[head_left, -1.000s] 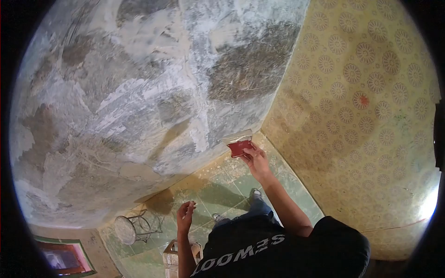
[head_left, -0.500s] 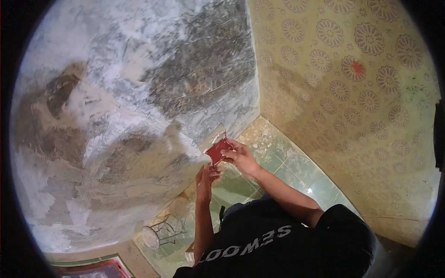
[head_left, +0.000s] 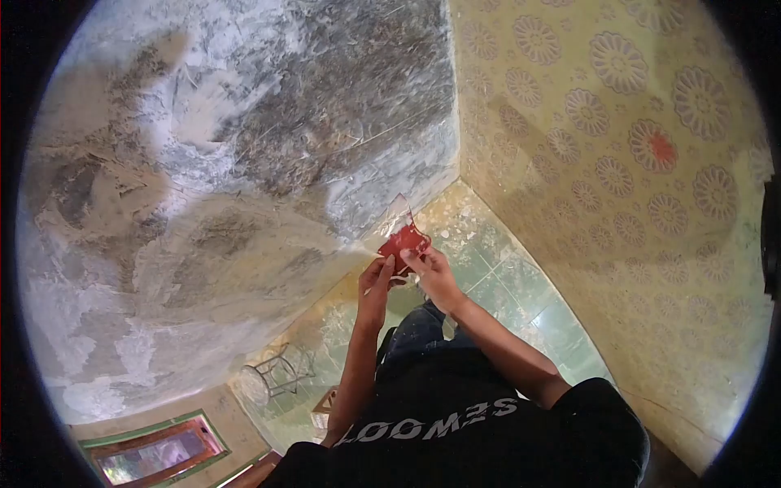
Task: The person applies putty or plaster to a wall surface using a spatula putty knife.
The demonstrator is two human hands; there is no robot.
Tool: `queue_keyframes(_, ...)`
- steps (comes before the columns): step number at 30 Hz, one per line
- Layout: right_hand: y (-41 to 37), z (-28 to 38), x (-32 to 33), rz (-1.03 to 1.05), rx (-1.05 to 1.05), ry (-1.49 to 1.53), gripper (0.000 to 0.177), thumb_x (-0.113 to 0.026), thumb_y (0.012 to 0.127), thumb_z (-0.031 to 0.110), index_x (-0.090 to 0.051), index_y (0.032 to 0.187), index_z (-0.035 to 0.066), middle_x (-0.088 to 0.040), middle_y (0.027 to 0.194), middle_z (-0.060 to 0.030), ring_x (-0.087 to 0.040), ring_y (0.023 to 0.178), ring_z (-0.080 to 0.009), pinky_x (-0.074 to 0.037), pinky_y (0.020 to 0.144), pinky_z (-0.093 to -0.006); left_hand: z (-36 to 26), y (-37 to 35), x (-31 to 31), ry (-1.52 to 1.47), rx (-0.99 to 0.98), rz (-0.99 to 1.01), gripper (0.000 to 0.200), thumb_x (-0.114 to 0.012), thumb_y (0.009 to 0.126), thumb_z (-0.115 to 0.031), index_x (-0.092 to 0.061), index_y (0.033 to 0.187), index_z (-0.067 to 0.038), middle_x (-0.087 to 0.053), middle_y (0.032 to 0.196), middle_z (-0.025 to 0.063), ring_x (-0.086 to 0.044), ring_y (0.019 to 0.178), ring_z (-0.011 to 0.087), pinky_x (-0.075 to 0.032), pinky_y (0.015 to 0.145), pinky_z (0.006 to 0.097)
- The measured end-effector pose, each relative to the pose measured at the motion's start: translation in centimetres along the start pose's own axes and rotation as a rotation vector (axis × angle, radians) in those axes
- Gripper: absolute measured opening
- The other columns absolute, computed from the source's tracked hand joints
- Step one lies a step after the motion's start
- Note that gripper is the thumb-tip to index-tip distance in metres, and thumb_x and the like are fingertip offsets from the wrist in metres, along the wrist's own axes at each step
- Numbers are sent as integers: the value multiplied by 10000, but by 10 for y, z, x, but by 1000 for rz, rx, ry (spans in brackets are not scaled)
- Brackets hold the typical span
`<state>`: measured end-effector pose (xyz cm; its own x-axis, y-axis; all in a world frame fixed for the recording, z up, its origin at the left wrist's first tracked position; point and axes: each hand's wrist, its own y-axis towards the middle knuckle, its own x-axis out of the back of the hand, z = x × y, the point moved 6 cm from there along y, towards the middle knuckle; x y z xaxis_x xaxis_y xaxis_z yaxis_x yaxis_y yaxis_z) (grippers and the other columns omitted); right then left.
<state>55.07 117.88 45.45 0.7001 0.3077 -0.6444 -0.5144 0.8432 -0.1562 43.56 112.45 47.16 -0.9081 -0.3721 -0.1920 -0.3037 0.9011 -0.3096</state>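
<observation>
Both hands are on a small flat red putty scraper (head_left: 404, 242) with a thin, pale, see-through-looking blade pointing up, streaked with white. My left hand (head_left: 376, 289) pinches its lower left edge, thumb on the red face. From the right, my right hand (head_left: 435, 275) grips it with the thumb across the front; its other fingers are partly hidden behind. The scraper is held up in front of my body, near the patchy grey-and-white plastered wall (head_left: 301, 106), and its gap to the wall is hard to judge.
Yellow flower-patterned wall (head_left: 602, 163) meets the plastered wall in a corner. Below are green floor tiles (head_left: 504, 285) with pale spatters. A wire-legged stool (head_left: 277, 376) and a box-like object (head_left: 324, 409) stand at lower left. A framed opening (head_left: 154, 447) is at bottom left.
My left hand has risen from below the scraper and taken hold of its lower edge. The scraper sits slightly higher and further right in view. The camera view has shifted.
</observation>
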Motion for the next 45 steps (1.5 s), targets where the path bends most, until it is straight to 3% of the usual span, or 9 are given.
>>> queue_keyframes(7,96,29,63,-185,233,-150,213,-609,1004,128,-607,1182,10,-676,1097,-31,-624,1022,-125,-510,899,-281,-3,45,30,246,15,179,361,-544,1032,-331,-641,1188,-20,-695,1051,64,-662,974,163,-516,847,321)
queue_keyframes(8,117,34,85,-208,285,-204,231,-616,993,103,-581,1194,-7,-670,1142,-61,-635,1079,-158,-519,956,-324,-8,49,47,228,2,108,371,-565,1022,-335,-645,1193,-16,-697,1038,74,-661,980,167,-518,847,320)
queue_keyframes(12,211,39,189,-357,286,-204,226,-625,990,118,-591,1209,73,-665,1130,-18,-641,1005,-140,-533,842,-287,-7,60,132,240,10,-114,375,-596,1007,-331,-643,1202,-14,-700,1023,81,-668,960,176,-527,828,313)
queue_keyframes(14,250,55,217,-447,253,-116,270,-678,945,242,-603,1199,198,-651,1116,45,-613,996,-121,-506,876,-364,-8,59,166,319,61,-204,371,-603,1003,-335,-649,1186,-16,-700,1024,82,-673,943,177,-532,805,308)
queue_keyframes(17,317,49,277,-678,60,9,260,-668,914,245,-598,1163,215,-654,1095,46,-623,997,-150,-512,883,-423,-14,53,204,492,92,-268,366,-599,1004,-343,-659,1160,-18,-702,1033,85,-676,941,178,-533,790,309)
queue_keyframes(20,372,38,314,-736,113,16,228,-643,900,213,-596,1121,187,-655,1090,22,-628,982,-167,-522,871,-428,-7,47,234,492,199,-393,363,-585,1011,-334,-656,1171,-16,-703,1048,92,-679,944,181,-535,788,315)
queue_keyframes(27,418,24,347,-767,264,229,203,-618,898,207,-600,1094,156,-652,1080,-27,-628,989,-180,-528,865,-408,9,60,187,513,349,-359,410,-579,1010,-371,-636,1216,-21,-693,1083,101,-679,969,199,-535,814,334)
queue_keyframes(36,440,24,348,-628,249,185,164,-612,872,164,-618,1034,136,-650,1038,-18,-605,977,-162,-508,838,-370,-13,115,115,467,258,-290,421,-544,1030,-353,-613,1244,3,-671,1145,140,-657,1057,235,-538,886,376)
queue_keyframes(45,434,23,303,-451,136,61,152,-557,936,107,-619,1074,92,-656,1045,-42,-623,970,-159,-522,850,-357,-20,107,125,428,279,-433,454,-550,1023,-378,-596,1266,2,-668,1154,134,-653,1068,238,-535,887,373)
